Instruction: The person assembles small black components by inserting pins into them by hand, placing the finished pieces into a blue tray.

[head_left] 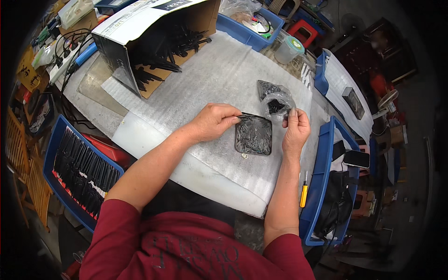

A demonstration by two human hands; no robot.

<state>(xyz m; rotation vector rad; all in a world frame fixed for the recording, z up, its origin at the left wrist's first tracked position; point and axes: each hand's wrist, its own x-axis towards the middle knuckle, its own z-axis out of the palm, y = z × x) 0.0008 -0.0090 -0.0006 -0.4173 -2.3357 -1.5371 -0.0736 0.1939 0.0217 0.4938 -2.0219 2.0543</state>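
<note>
Okay, so the print here: the big white-and-black cardboard box point(140, 22) has greyish letters and digits running along its white top, plus pale letters on a dark rectangular patch point(171, 4) near its upper edge. The maroon short-sleeved fabric shirt point(196, 245) carries dark capitals across the front, part lost in folds. Dark marks on the yellow item point(29, 71) far left are too blurry.

I wear this fisheye on my head, facing down, close over my left grip point(213, 122), right grip point(297, 130) and desk point(101, 118).
</note>
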